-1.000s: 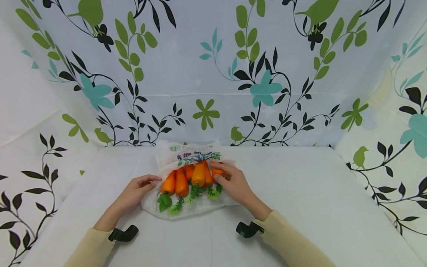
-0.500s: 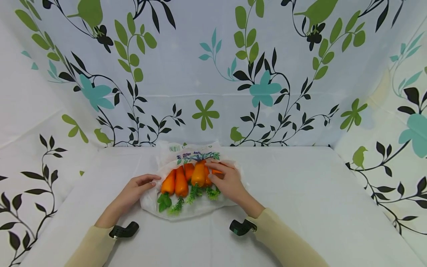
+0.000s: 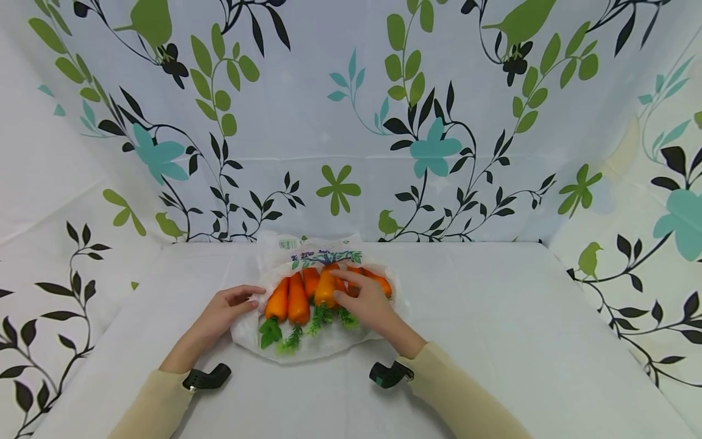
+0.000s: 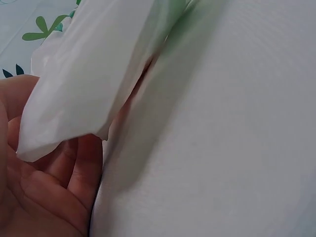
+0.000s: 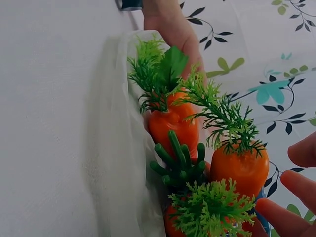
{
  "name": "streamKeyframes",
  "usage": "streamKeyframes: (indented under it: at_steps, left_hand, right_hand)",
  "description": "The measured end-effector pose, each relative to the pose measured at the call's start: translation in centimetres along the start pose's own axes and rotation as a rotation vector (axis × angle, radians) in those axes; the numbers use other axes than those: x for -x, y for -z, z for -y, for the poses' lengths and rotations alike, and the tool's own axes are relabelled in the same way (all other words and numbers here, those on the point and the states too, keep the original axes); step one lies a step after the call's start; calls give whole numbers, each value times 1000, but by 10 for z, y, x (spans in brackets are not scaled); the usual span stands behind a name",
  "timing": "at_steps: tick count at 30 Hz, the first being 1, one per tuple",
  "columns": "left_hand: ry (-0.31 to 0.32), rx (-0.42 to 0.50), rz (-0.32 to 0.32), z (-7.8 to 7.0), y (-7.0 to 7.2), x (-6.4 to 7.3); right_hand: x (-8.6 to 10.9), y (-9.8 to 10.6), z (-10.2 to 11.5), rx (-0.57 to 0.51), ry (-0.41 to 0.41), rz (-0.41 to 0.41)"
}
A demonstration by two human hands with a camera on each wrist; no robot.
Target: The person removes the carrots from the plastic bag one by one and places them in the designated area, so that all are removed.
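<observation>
A white plastic bag point(image 3: 307, 350) with printed lettering lies on the table, its front mouth spread open. Several orange toy carrots point(image 3: 298, 299) with green leafy tops lie side by side in it. My left hand point(image 3: 219, 312) holds the bag's left edge; in the left wrist view the film covers part of the curled fingers point(image 4: 84, 163). Over the right half of the bag, my right hand point(image 3: 375, 308) reaches to the upright middle carrot point(image 3: 325, 288). Its fingers point(image 5: 301, 187) are spread beside a carrot point(image 5: 239, 170) in the right wrist view; contact is unclear.
The white-covered table point(image 3: 493, 329) stretches out on both sides of the bag. A cloth backdrop point(image 3: 351, 122) with leaves, birds and flowers stands behind it. A black wrist device point(image 3: 207, 377) juts inward from the left cuff, another wrist device point(image 3: 390, 374) from the right.
My right hand has moved left across the carrots, from the rightmost ones to the middle one, uncovering carrots at the right end. The left hand stays at the bag's left edge.
</observation>
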State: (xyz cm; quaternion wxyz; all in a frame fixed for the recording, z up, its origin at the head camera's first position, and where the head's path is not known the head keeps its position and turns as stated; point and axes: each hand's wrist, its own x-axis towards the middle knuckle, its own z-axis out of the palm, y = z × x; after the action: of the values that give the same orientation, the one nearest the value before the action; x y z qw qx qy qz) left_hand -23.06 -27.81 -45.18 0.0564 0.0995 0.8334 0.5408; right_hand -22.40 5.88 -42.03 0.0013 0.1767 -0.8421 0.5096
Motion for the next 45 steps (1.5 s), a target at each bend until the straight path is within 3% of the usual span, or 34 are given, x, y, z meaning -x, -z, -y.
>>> streamKeyframes:
  at_steps: [11,24,29,45]
  left_hand:
    - [-20,1,-10,1,-2,-1]
    - [-19,21,-18,3,-5,-4]
    - [-4,-1,-25,4,-5,-4]
    - [3,74,-3,9,-4,-4]
  right_hand:
    - [-5,-9,1,64,104,40]
    - [-10,-17,3,135,87,39]
    - [-11,-18,2,138,84,29]
    - [-11,-23,0,121,88,-31]
